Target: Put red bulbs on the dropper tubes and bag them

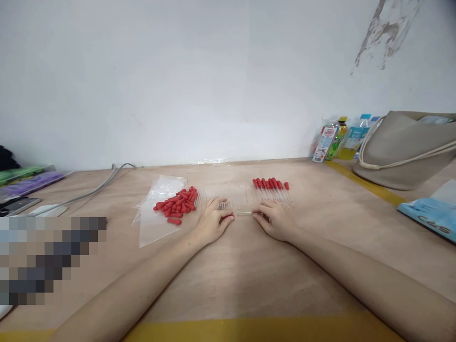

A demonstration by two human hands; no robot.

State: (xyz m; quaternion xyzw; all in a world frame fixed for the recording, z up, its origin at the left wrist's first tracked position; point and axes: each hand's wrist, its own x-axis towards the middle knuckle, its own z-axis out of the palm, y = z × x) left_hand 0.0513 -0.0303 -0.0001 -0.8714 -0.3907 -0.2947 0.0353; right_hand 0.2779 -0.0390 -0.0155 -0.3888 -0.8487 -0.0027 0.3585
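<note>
My left hand (213,221) is closed on a red rubber dropper bulb (227,216), which shows between thumb and fingers. Facing it, my right hand (273,219) pinches a thin clear glass tube (244,213) that points left at the bulb, with a small gap between them. Behind my hands lies a row of clear glass tubes (235,194). Left of my left hand is a pile of red bulbs (178,203) on a clear plastic bag (149,228). Beyond my right hand, several droppers (272,184) lie side by side with red bulbs on their far ends.
Drink bottles (354,137) and a carton (325,142) stand by the wall at right, beside a grey-beige bag (406,147). A blue packet (427,218) lies at far right. Grey cables (103,184), a phone (21,205) and purple packages (35,183) are at left.
</note>
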